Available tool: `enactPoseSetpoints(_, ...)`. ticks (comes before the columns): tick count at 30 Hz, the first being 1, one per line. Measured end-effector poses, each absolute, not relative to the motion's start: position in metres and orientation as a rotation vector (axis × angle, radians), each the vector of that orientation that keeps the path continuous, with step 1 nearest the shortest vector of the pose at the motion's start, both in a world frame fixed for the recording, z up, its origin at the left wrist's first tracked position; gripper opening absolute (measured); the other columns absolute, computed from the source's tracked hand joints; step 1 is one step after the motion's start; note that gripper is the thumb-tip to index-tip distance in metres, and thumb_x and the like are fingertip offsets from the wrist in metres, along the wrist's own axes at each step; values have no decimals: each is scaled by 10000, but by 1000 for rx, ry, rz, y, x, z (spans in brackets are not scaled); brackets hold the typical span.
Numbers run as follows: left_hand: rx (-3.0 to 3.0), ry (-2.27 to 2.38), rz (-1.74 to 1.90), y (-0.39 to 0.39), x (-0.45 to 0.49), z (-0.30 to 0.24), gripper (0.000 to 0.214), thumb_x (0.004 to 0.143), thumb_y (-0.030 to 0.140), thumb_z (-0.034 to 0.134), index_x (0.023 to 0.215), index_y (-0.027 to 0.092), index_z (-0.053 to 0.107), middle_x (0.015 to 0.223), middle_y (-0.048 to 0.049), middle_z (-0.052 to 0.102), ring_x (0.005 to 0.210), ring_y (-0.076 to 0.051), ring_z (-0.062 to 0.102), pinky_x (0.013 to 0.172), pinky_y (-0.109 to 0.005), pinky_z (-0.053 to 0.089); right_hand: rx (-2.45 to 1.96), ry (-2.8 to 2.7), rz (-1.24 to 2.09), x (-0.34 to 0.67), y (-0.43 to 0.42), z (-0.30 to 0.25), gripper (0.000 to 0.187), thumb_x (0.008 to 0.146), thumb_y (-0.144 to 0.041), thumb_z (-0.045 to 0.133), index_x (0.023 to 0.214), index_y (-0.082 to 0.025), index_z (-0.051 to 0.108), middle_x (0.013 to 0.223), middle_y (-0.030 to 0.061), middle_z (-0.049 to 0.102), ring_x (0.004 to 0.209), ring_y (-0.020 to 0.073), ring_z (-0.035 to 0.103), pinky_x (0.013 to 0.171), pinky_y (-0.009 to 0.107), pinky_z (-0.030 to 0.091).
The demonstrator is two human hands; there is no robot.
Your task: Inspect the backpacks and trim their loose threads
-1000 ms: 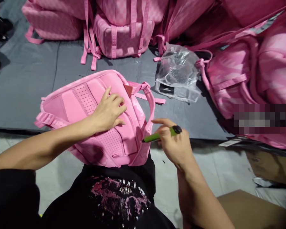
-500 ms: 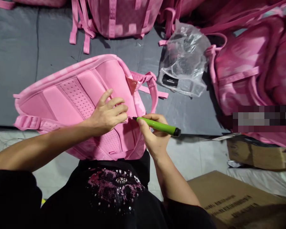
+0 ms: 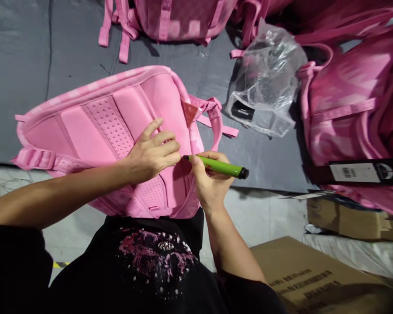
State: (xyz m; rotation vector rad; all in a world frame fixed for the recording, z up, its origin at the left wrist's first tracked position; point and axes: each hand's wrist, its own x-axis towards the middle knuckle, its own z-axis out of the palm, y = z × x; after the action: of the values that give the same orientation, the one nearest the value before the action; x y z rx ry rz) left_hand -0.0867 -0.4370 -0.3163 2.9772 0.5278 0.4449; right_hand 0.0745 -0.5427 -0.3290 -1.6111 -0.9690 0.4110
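Observation:
A pink backpack (image 3: 170,100) lies with its padded back panel up, tilted across the near edge of the grey-covered table and against my body. My left hand (image 3: 153,150) is on that panel, its little finger spread and its index finger curled at the fabric; the thumb is hidden beneath. Between thumb and fingers, my right hand (image 3: 212,179) grips a green marker pen (image 3: 227,168). The pen's black tip points left, close beside my left fingertips. Whether it touches the fabric I cannot tell. A red tag (image 3: 191,112) sits near the backpack's top handle.
A clear plastic bag (image 3: 268,83) with a black label lies beyond the backpack. More pink backpacks (image 3: 347,96) stand at the right and along the back. A black-and-white hang tag (image 3: 355,172) shows at right. Cardboard boxes (image 3: 294,261) are below the table, lower right.
The view has shifted slightly, so the bags and plastic at right appear further right. The marker pen is held a little flatter, its tip still by my left fingertips. Both hands keep their grips.

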Motion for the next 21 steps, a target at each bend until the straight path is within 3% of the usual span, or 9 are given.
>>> enactPoseSetpoints(21, 3125, 555, 696, -439, -82, -318, 148, 986, 263, 530, 885, 255, 638, 979, 23, 705, 1095, -183, 589, 1247, -504, 269, -1550, -872, 641, 80, -535, -327, 240, 831, -406, 732, 822, -205, 601, 592, -38, 630, 462, 126, 576, 448, 266, 475)
